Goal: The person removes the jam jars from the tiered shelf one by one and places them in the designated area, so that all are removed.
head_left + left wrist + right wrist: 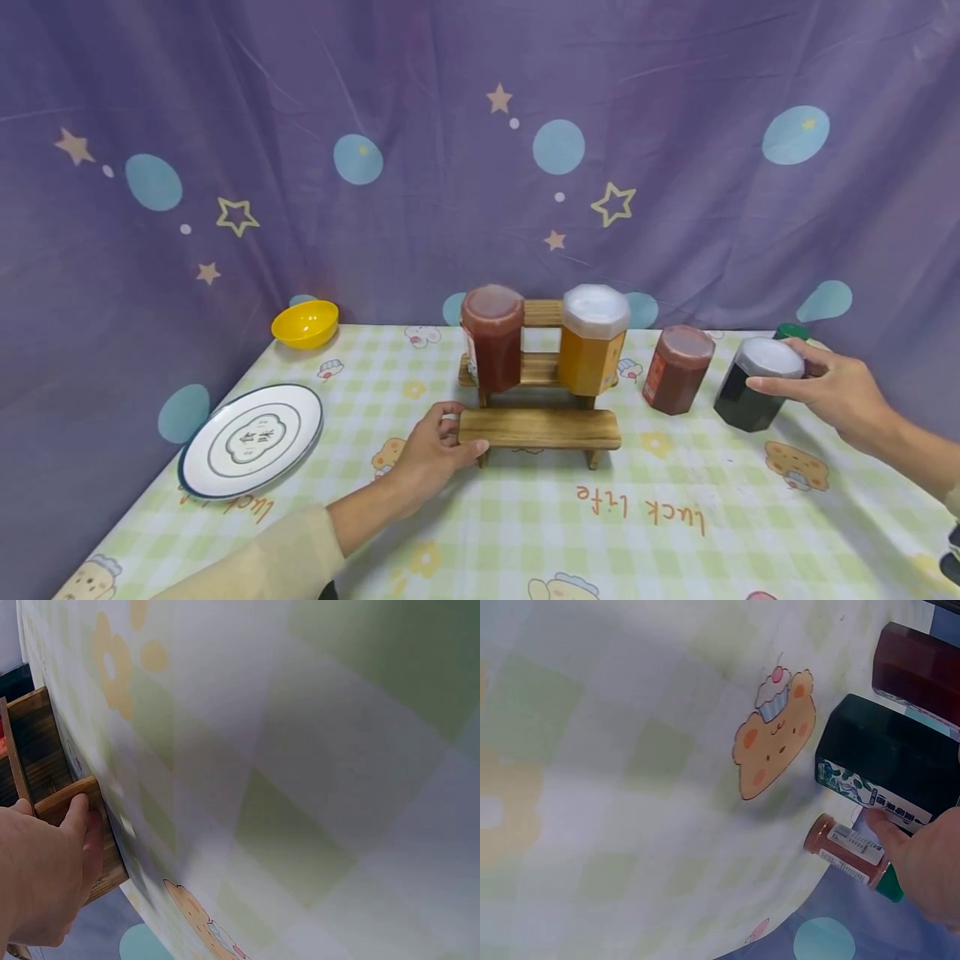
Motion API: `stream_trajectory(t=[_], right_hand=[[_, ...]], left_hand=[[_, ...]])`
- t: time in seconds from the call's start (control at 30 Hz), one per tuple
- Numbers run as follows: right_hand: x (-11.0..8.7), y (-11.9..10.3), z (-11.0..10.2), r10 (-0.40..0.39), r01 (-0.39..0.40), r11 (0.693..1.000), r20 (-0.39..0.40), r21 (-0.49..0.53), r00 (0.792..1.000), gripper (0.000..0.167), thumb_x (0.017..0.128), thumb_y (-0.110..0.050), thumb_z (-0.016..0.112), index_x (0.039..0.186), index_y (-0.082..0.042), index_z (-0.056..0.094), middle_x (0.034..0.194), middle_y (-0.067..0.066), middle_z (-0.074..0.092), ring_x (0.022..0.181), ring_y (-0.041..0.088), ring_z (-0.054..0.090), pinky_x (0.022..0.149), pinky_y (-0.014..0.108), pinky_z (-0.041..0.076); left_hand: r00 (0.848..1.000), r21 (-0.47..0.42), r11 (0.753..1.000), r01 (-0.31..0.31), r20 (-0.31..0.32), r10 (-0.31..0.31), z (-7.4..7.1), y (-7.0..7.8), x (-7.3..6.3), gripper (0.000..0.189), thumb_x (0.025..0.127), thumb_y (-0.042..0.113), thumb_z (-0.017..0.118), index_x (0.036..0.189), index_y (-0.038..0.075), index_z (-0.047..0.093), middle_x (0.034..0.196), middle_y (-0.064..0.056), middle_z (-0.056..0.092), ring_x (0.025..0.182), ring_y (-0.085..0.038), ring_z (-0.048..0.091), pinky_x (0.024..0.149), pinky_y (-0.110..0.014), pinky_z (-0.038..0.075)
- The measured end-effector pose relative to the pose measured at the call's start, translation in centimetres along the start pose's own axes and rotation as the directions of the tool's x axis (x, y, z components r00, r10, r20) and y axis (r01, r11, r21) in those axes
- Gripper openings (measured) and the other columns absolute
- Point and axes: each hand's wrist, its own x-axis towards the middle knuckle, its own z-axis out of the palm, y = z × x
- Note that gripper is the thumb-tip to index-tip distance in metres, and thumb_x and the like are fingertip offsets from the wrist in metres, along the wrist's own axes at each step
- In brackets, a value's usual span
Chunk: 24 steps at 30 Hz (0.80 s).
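Note:
A stepped wooden rack (540, 427) stands mid-table. My left hand (431, 454) pinches the left end of its lowest step between thumb and fingers; the left wrist view also shows this hand (52, 859) at the wood. On the upper steps are a jar of dark red sauce (495, 342) and a jar of amber contents (592, 346) with a frosted lid. To the right, my right hand (843, 392) grips a dark, faceted jar (753, 392) near its pale lid. In the right wrist view, my thumb lies by the jar's label (874, 796). Whether its base touches the table, I cannot tell.
Another red-brown jar (678, 375) stands left of the dark jar. Beside the dark jar is a small green-capped spice bottle (849, 851). A white plate (217, 454) with a dark rim and a yellow bowl (306, 325) are at the left. A purple curtain hangs behind the table.

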Motion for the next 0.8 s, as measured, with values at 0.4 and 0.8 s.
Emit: stream_trajectory(t=[0.4,0.8], right_hand=[[-0.1,0.3,0.0,-0.056,0.056,0.998,0.015,-0.015,0.998,0.096,0.086,-0.032,0.074,0.151,0.003,0.011,0.141,0.038,0.033,0.087,-0.027,0.037,0.066,0.007,0.045],[0.5,-1.6,-0.9,-0.101,0.094,0.959,-0.014,-0.266,0.995,0.094,0.084,-0.042,0.073,0.143,0.015,0.027,0.128,0.042,0.045,0.105,0.044,0.056,0.071,0.042,0.053]], left_hand=[[1.000,0.015,1.000,0.019,0.000,-0.019,0.0,0.0,-0.3,0.066,0.086,0.011,0.073,0.139,0.001,0.034,0.124,-0.019,0.053,0.085,-0.018,0.062,0.081,-0.033,0.055],[1.000,-0.005,1.000,0.013,0.008,-0.013,0.1,0.1,-0.2,0.066,0.087,0.010,0.072,0.139,0.000,0.033,0.122,-0.020,0.054,0.087,-0.020,0.063,0.081,-0.032,0.055]])
